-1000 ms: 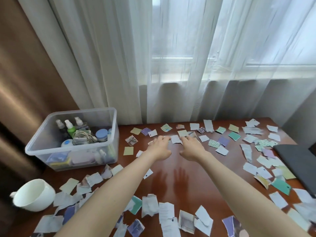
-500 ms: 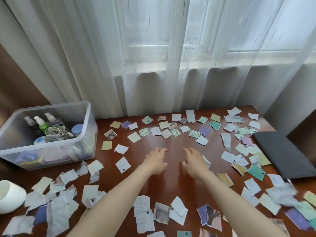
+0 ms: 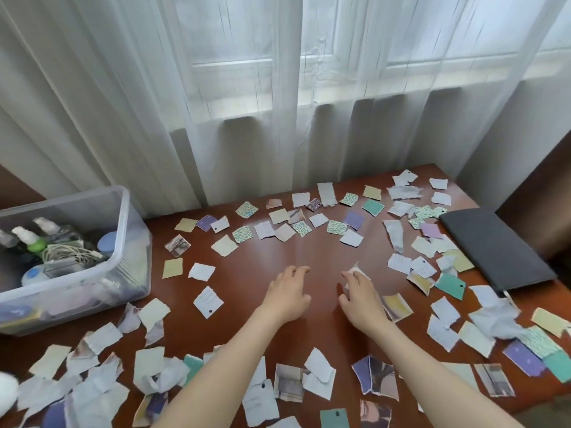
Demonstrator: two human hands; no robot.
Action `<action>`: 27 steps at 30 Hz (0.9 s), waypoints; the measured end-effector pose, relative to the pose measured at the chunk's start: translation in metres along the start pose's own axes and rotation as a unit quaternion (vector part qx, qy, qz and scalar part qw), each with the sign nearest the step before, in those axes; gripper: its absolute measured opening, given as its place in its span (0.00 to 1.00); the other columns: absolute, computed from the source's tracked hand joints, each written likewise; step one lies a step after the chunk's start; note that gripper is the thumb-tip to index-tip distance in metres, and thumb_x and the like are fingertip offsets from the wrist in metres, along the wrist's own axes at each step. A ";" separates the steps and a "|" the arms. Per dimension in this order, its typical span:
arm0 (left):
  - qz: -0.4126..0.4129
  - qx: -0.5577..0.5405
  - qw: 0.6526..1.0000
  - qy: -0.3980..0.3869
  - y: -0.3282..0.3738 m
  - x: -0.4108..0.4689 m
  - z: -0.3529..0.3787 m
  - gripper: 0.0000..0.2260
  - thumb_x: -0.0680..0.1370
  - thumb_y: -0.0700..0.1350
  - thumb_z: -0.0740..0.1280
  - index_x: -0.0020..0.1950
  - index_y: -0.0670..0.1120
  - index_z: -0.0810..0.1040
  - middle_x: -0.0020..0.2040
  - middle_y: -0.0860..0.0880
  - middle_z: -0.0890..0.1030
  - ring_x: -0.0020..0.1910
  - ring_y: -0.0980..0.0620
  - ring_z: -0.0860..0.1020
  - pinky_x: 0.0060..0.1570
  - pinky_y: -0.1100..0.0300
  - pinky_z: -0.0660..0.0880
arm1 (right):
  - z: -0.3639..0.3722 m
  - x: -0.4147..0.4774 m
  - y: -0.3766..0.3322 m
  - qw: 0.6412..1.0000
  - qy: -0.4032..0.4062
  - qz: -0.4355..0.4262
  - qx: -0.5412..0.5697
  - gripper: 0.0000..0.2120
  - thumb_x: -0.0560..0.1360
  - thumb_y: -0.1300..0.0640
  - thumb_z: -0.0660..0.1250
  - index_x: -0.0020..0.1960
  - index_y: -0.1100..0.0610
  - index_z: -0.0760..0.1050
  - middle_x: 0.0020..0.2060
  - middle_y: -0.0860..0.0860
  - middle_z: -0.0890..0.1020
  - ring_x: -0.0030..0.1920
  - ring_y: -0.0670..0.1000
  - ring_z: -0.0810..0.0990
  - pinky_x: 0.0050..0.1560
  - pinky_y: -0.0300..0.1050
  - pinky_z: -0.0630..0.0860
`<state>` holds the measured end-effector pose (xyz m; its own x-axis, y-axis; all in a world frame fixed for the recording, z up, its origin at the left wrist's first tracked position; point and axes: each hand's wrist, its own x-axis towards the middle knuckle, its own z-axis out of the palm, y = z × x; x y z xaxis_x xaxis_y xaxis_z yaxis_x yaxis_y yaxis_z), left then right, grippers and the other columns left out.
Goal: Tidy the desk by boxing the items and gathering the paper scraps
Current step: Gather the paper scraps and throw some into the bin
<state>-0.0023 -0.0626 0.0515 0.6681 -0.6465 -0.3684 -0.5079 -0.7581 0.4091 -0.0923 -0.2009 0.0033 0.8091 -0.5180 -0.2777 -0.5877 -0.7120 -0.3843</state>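
Scraps of torn white, green and purple paper [image 3: 319, 370] cover the reddish-brown wooden desk [image 3: 309, 251] all over. Left hand [image 3: 289, 296] is palm down, fingers loose, gripping nothing; right hand [image 3: 360, 296] has relaxed fingers touching one small white scrap [image 3: 355, 270]. Clear plastic box [image 3: 133, 251] of bottles [image 3: 34, 242] far left, dark grey pad [image 3: 494, 248] right, sheer white curtains [image 3: 247, 118] behind.

We take this for a room in a home: our reddish wooden table [image 3: 309, 257] stands against a window [image 3: 340, 57] hung with sheer white curtains [image 3: 216, 94], and a clear plastic box [image 3: 136, 242] on it holds spray bottles [image 3: 23, 236] and other toiletries.
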 end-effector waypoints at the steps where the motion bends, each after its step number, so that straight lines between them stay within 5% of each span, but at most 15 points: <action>1: 0.017 0.007 1.000 -0.002 0.002 0.003 0.002 0.26 0.77 0.43 0.60 0.74 0.49 0.59 0.73 0.47 0.62 0.70 0.43 0.64 0.68 0.53 0.60 | 0.000 0.000 0.002 1.000 0.011 0.007 0.010 0.25 0.77 0.57 0.57 0.74 0.55 0.59 0.72 0.54 0.62 0.73 0.55 0.58 0.70 0.49 0.59; 18: 0.175 0.029 0.982 -0.063 0.041 0.003 0.028 0.25 0.77 0.43 0.59 0.74 0.46 0.60 0.73 0.44 0.60 0.69 0.41 0.63 0.67 0.51 0.61 | 0.015 -0.046 0.043 0.972 0.133 0.158 0.111 0.20 0.79 0.58 0.58 0.71 0.51 0.64 0.73 0.50 0.62 0.73 0.52 0.61 0.71 0.49 0.62; 27: 0.231 0.047 0.971 -0.049 0.086 0.006 0.039 0.26 0.76 0.40 0.59 0.74 0.47 0.59 0.73 0.43 0.61 0.70 0.41 0.62 0.67 0.50 0.61 | -0.010 -0.053 0.071 0.971 0.146 0.171 0.074 0.24 0.80 0.53 0.58 0.74 0.52 0.58 0.74 0.51 0.59 0.74 0.52 0.57 0.70 0.47 0.62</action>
<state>-0.0633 -0.1348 0.0513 0.3056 -0.9207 -0.2429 -0.7909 -0.3875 0.4736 -0.1775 -0.2288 -0.0006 0.5185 -0.8404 -0.1577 -0.7980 -0.4092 -0.4425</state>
